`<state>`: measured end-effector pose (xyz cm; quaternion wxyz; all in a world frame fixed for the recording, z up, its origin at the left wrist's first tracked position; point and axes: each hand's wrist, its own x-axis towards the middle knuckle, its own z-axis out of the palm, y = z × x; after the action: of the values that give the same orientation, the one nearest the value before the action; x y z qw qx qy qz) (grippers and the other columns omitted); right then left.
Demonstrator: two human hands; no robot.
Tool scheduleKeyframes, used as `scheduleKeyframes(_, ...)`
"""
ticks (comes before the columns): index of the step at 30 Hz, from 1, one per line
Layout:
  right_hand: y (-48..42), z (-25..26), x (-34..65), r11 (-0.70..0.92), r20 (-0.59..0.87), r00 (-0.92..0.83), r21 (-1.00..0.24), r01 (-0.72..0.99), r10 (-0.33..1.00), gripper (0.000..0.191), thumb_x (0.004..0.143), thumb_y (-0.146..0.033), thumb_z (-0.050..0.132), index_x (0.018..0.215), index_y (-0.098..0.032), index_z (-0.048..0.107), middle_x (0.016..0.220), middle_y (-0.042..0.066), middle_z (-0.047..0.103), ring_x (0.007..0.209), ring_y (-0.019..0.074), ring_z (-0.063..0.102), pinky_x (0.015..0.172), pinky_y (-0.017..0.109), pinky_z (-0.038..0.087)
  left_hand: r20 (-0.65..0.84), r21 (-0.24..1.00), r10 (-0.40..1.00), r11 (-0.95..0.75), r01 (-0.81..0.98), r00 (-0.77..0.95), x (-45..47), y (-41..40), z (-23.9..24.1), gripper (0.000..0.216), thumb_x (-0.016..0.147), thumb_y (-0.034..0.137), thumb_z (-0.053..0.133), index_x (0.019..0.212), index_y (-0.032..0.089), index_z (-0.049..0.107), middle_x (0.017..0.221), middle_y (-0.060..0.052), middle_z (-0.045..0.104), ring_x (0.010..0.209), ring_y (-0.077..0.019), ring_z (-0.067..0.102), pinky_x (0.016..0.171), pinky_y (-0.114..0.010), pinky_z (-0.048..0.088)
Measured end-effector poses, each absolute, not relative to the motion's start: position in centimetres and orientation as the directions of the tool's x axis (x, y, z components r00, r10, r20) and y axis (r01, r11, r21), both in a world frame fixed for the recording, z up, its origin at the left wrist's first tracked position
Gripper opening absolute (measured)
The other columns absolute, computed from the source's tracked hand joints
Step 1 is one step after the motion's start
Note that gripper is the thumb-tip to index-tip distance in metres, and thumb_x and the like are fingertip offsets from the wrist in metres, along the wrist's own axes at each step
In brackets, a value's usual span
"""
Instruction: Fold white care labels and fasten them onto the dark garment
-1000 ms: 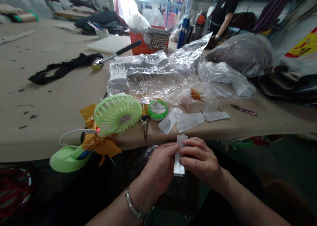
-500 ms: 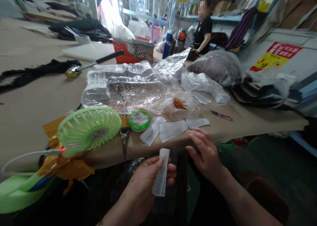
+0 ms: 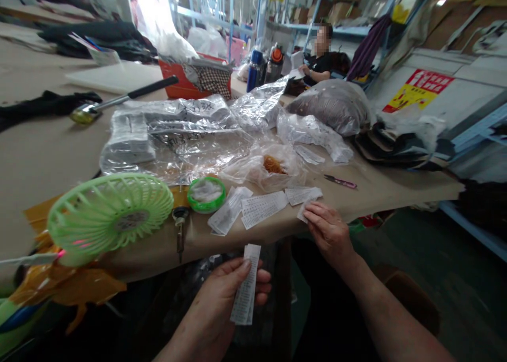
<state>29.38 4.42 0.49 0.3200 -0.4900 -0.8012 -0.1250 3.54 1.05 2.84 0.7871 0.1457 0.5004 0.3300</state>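
My left hand is closed below the table edge, its thumb pressing a few narrow printed labels against the fingers. At the edge, my right hand has its fingertips closed on a small white label. Just behind that hand lies a short pile of printed labels. To its left are a wider pile of labels and a fanned-out pile of labels. A green round tub with white fluffy stuff stands further left.
A green fan and a screwdriver-like tool are at the left front edge. Behind are plastic bags of labels, a bag with rubber bands and thread snips. Another person is at the back.
My right hand has come down onto the table edge, and its fingers have closed on a small label. The view has shifted right. The person behind sits or bends lower, holding something white.
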Motion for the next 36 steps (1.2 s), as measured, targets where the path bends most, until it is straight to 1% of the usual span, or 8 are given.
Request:
scheduleKeyframes(6, 2.8, 1.7, 27.4, 0.525, 0.706, -0.116, -0.397, 0.753, 0.699, 0.026, 0.084, -0.009, 0.058, 0.104, -0.023, 0.065, 0.104, 0.007, 0.068, 0.106, 0.0232, 0.062, 0.092, 0.045, 0.050, -0.687, 0.555, 0.665, 0.740, -0.379, 0.292, 3.7, 0.7, 3.3, 0.010, 0.080, 0.020, 0.062, 0.084, 0.010, 0.063, 0.071, -0.010, 0.071, 0.062, -0.0177, 0.067, 0.058, -0.027, 0.053)
scheduleKeyframes(8, 1.5, 2.2, 24.9, 0.607, 0.700, -0.160, -0.455, 0.652, 0.696, 0.029, 0.082, -0.007, 0.059, 0.105, -0.024, 0.064, 0.106, 0.007, 0.067, 0.109, 0.0247, 0.061, 0.093, 0.047, 0.050, -0.671, 0.549, 0.675, 0.730, -0.407, 0.307, 3.8, 0.6, 3.3, 0.011, 0.081, 0.019, 0.061, 0.084, 0.009, 0.064, 0.073, -0.011, 0.071, 0.061, -0.0174, 0.067, 0.059, -0.027, 0.053)
scheduleKeyframes(11, -0.2, 2.4, 20.8, 0.751, 0.665, -0.393, -0.412, 0.517, 0.635, 0.022, 0.084, -0.013, 0.057, 0.103, -0.022, 0.064, 0.101, 0.008, 0.068, 0.109, 0.0248, 0.059, 0.089, 0.046, 0.052, -0.609, 0.532, 0.716, 0.687, -0.495, 0.341, 4.0, 0.4, 3.1, 0.013, 0.078, 0.020, 0.064, 0.082, 0.008, 0.067, 0.070, -0.009, 0.070, 0.054, -0.0126, 0.062, 0.054, -0.022, 0.048)
scheduleKeyframes(14, -0.9, 1.6, 18.0, 0.793, 0.654, -0.477, -0.347, 0.500, 0.587, 0.017, 0.087, -0.014, 0.052, 0.096, -0.021, 0.065, 0.094, 0.007, 0.070, 0.103, 0.0215, 0.062, 0.089, 0.044, 0.052, -0.557, 0.520, 0.771, 0.613, -0.596, 0.307, 3.8, 0.3, 2.8, 0.011, 0.071, 0.019, 0.071, 0.073, 0.008, 0.068, 0.066, -0.006, 0.068, 0.054, -0.0099, 0.059, 0.051, -0.018, 0.043)
scheduleKeyframes(21, -0.8, 0.6, 17.0, 0.816, 0.636, -0.529, -0.324, 0.478, 0.562, 0.015, 0.086, -0.012, 0.054, 0.093, -0.018, 0.067, 0.090, 0.007, 0.071, 0.102, 0.0206, 0.063, 0.089, 0.041, 0.052, -0.592, 0.485, 0.764, 0.592, -0.644, 0.257, 3.0, 0.0, 2.5, 0.006, 0.067, 0.014, 0.070, 0.070, 0.009, 0.068, 0.066, -0.005, 0.066, 0.056, -0.0102, 0.059, 0.053, -0.018, 0.042)
scheduleKeyframes(32, -1.1, 1.1, 16.4, 0.807, 0.594, -0.555, -0.338, 0.483, 0.581, 0.020, 0.084, -0.009, 0.051, 0.095, -0.016, 0.065, 0.090, 0.008, 0.071, 0.102, 0.0217, 0.063, 0.090, 0.041, 0.051, -0.571, 0.453, 0.773, 0.577, -0.679, 0.276, 2.9, -0.3, 2.3, 0.014, 0.070, 0.022, 0.073, 0.073, 0.009, 0.067, 0.067, -0.003, 0.065, 0.056, -0.0082, 0.057, 0.050, -0.017, 0.042)
scheduleKeyframes(34, -1.4, 1.1, 16.5, 0.806, 0.588, -0.556, -0.360, 0.470, 0.588, 0.020, 0.084, -0.010, 0.052, 0.099, -0.017, 0.064, 0.092, 0.008, 0.071, 0.102, 0.0221, 0.063, 0.091, 0.042, 0.050, -0.566, 0.464, 0.773, 0.585, -0.665, 0.286, 2.9, -0.2, 2.4, 0.012, 0.071, 0.020, 0.072, 0.072, 0.009, 0.067, 0.067, -0.004, 0.065, 0.056, -0.0080, 0.057, 0.051, -0.016, 0.042)
scheduleKeyframes(36, -1.6, 1.0, 16.8, 0.776, 0.571, -0.526, -0.442, 0.450, 0.630, 0.021, 0.084, -0.016, 0.056, 0.104, -0.018, 0.062, 0.097, 0.008, 0.070, 0.105, 0.0235, 0.061, 0.091, 0.044, 0.050, -0.567, 0.482, 0.775, 0.586, -0.651, 0.278, 2.8, -0.2, 2.5, 0.010, 0.072, 0.018, 0.070, 0.072, 0.009, 0.067, 0.066, -0.004, 0.065, 0.056, -0.0082, 0.058, 0.051, -0.016, 0.043)
